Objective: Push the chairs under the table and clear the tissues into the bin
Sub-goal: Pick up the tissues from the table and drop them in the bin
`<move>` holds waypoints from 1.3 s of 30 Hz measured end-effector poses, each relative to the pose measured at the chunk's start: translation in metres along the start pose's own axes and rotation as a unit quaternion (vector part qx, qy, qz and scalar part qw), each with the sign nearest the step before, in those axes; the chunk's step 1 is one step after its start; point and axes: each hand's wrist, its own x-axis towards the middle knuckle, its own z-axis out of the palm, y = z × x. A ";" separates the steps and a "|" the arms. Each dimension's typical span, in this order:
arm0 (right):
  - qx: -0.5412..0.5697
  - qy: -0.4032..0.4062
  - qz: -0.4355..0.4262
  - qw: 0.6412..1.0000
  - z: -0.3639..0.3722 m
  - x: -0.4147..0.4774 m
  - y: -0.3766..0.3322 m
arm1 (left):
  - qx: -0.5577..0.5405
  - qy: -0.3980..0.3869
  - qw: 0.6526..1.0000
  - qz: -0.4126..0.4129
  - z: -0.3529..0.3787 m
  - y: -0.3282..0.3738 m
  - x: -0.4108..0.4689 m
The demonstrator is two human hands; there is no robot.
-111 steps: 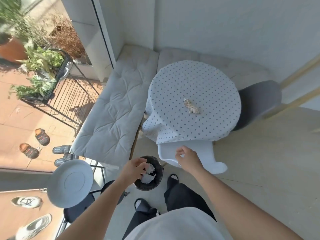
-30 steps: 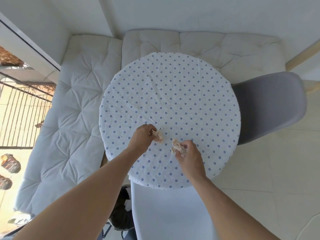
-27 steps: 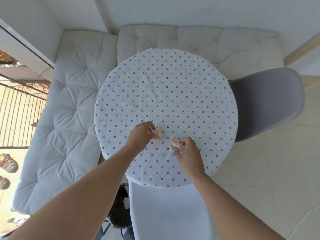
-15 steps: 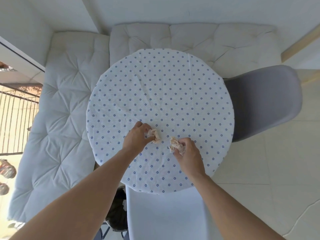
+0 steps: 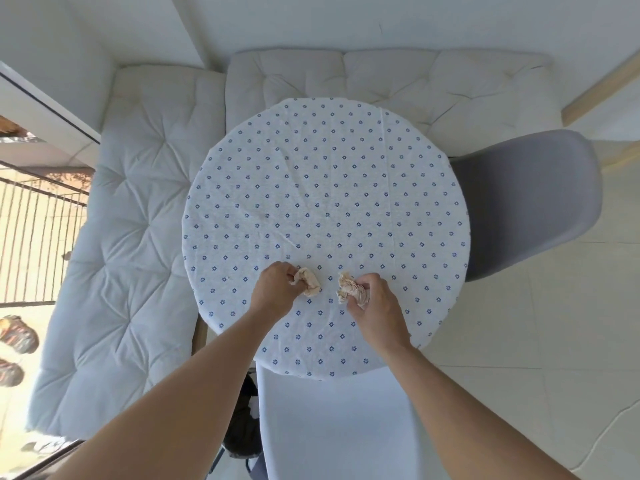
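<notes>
Two crumpled beige tissues are over the round table, which wears a white cloth with blue dots. My left hand pinches the left tissue. My right hand is closed around the right tissue. A white chair sits tucked under the table's near edge, directly below me. A grey chair stands at the table's right side, its seat partly under the top. The dark bin shows on the floor left of the white chair, mostly hidden by my left arm.
A padded white bench cushion runs along the left and behind the table. A metal railing and shoes lie beyond the glass at left. Pale tiled floor spreads to the right.
Earlier my left hand was at the bin and my right on the white chair. Both hands then closed on the tissues; in the last second they hold them near the table's front.
</notes>
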 end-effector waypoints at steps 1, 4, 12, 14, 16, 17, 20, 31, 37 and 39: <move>-0.001 0.000 -0.004 1.000 0.001 -0.004 -0.002 | -0.014 0.001 1.000 -0.006 -0.002 -0.006 -0.008; -0.007 -0.007 -0.008 1.000 0.007 -0.022 -0.010 | -0.053 0.004 0.998 -0.019 -0.012 -0.028 -0.039; -0.010 -0.008 -0.021 1.000 0.044 -0.110 -0.037 | -0.132 0.015 0.989 -0.064 -0.040 -0.113 -0.144; -0.008 -0.010 -0.027 1.000 0.057 -0.140 -0.042 | -0.130 0.017 0.989 -0.065 -0.047 -0.136 -0.171; -0.006 -0.010 -0.033 0.999 0.069 -0.171 -0.048 | -0.135 0.021 0.989 -0.062 -0.054 -0.161 -0.196; -0.005 -0.011 -0.037 0.999 0.075 -0.187 -0.051 | -0.137 0.022 0.989 -0.057 -0.057 -0.174 -0.210; -0.005 -0.014 -0.050 0.999 0.094 -0.232 -0.063 | -0.140 0.040 0.988 -0.055 -0.065 -0.210 -0.251; -0.025 -0.099 -0.101 0.990 0.191 -0.356 -0.080 | -0.172 0.053 0.975 -0.130 -0.063 -0.326 -0.379; -0.048 -0.161 -0.057 0.984 0.253 -0.368 -0.033 | -0.208 0.025 0.957 -0.201 -0.002 -0.387 -0.381; -0.063 -0.173 -0.043 0.982 0.274 -0.364 -0.014 | -0.206 0.012 0.950 -0.232 0.023 -0.408 -0.376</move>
